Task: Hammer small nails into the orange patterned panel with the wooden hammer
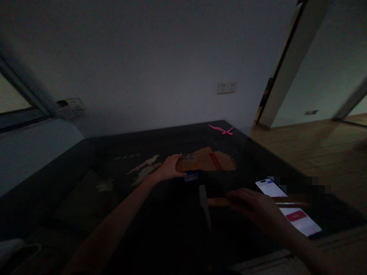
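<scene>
My left hand point(169, 167) grips the left end of a brown shoe point(200, 160), with the thumb along its lower edge. Dark lacing marks and a red lettered strip show on the shoe's speckled surface. Below it is a small blue item point(191, 177) with a pale label, partly hidden. My right hand point(252, 202) is wrapped around the wooden handle of a hammer point(205, 204). The hammer's metal head points left, below and apart from the shoe. Part of the handle's far end extends right, over a lit phone point(304, 221).
The dark table point(172, 236) meets a pale wall point(157, 76) at the back. A pink ribbon-like thing point(224, 131) lies near the far right corner. Wall sockets point(226, 88) are above the table. Wooden floor point(315, 141) shows beyond the right edge.
</scene>
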`<state>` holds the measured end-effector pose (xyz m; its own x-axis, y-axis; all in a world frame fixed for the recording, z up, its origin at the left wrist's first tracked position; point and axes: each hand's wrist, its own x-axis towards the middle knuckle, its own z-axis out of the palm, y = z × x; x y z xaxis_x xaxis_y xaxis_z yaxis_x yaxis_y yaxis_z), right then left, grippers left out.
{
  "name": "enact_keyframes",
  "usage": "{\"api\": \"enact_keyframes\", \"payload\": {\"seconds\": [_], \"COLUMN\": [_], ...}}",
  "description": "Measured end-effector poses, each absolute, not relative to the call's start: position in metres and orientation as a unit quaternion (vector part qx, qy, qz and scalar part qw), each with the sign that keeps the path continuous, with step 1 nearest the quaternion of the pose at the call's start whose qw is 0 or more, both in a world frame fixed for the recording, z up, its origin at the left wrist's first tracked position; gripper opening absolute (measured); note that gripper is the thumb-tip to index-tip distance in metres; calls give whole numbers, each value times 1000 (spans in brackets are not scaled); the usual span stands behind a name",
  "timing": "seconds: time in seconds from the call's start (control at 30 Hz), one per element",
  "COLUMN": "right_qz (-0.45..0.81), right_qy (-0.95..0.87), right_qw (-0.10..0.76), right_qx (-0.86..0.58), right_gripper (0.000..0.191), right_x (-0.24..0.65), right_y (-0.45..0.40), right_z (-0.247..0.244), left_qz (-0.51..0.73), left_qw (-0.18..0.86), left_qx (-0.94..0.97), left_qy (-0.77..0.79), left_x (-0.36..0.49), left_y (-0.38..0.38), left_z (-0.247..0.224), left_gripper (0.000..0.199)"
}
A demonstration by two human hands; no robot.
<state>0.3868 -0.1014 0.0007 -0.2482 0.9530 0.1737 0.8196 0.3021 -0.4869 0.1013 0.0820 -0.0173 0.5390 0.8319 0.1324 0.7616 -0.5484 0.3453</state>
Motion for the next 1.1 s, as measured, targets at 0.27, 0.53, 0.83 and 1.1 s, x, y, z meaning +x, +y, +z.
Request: {"api": "enact_keyframes", "payload": {"seconds": [0.27,0.53,0.83,1.1], "right_qz": [121,122,111,114], "right_qy": [-817,-810,-796,-813], "right_qw": [197,208,203,174], "right_qx": [-529,-534,-559,-543], "right_gripper": [22,20,22,19], "right_x": [364,366,379,376], "right_y": [-29,16,26,24], "right_z": [-24,-46,-64,-62], "left_qz": [117,119,148,174], "left_qw": [146,158,156,141], "left_qx": [885,877,872,867], "left_qy": [427,438,440,446], "left_x": [149,163,164,171], "left_y": [133,146,149,146], "left_z": [-21,-17,-18,-22], "left_gripper": [96,103,96,90]}}
